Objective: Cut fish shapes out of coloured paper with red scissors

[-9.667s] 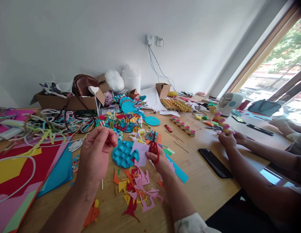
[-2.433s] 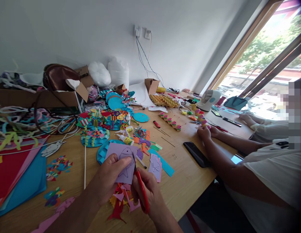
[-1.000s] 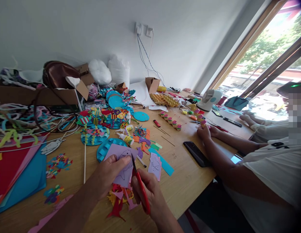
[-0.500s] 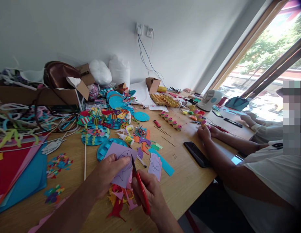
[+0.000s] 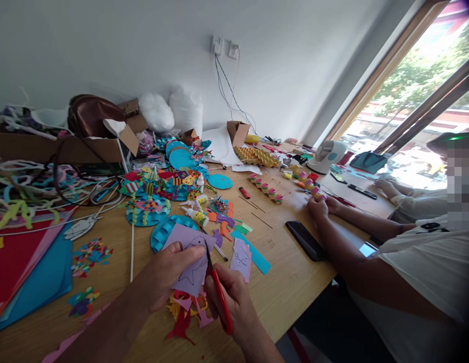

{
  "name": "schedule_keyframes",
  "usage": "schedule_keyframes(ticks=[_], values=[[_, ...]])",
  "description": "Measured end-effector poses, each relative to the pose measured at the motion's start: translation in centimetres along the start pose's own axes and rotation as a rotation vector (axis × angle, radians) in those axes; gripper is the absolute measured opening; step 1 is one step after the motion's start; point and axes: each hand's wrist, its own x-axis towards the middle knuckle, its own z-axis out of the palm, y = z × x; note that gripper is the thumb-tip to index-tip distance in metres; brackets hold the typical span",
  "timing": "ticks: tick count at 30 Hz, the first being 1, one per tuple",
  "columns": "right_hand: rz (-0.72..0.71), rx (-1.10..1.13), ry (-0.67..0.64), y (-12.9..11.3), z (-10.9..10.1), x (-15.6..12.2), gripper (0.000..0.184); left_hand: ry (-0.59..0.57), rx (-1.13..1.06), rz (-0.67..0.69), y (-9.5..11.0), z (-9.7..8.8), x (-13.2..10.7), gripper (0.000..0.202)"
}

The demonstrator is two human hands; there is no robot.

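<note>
My left hand (image 5: 166, 275) pinches a sheet of purple paper (image 5: 191, 259) with a fish outline drawn on it. It holds the sheet just above the wooden table (image 5: 287, 282). My right hand (image 5: 230, 300) is closed round red-handled scissors (image 5: 219, 295), whose blades bite into the sheet's right side along the drawn line. Under both hands lies a heap of coloured paper scraps (image 5: 185, 312). A second purple piece with a drawing (image 5: 242, 257) rests flat to the right.
A person sits at my right with hands (image 5: 321, 204) on a string of small coloured paper cups. A black phone (image 5: 305, 240) lies between us. Glue bottles (image 5: 196, 216), teal paper discs (image 5: 164, 229), coloured sheets (image 5: 26, 272), paper strips and cardboard boxes (image 5: 68, 146) crowd the left and back.
Ten seconds ago my hands were farther out over the table, the left holding nothing I could see. Over the last second the scissors have worked slightly along the fish outline.
</note>
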Motion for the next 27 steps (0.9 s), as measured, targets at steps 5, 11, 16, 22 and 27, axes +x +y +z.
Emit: schedule_keyframes(ticks=[5, 11, 16, 22, 27], values=[[-0.008, -0.039, 0.01, 0.4, -0.1, 0.2, 0.05, 0.035, 0.015, -0.001, 0.2, 0.2, -0.1, 0.02], [0.002, -0.022, 0.015, 0.3, 0.0, 0.2, 0.047, 0.083, 0.071, 0.037, -0.6, -0.4, 0.3, 0.022], [0.015, 0.003, 0.018, 0.1, 0.0, 0.1, 0.05, 0.166, 0.058, 0.075, -1.0, -0.4, 0.6, 0.022], [-0.009, 0.049, -0.026, 0.3, 0.1, 0.1, 0.051, 0.18, 0.021, 0.05, -0.7, 0.0, 0.3, 0.017], [0.005, 0.069, -0.011, 0.0, 0.3, 0.0, 0.052, 0.112, 0.019, 0.037, -0.9, -0.2, 0.4, 0.022]])
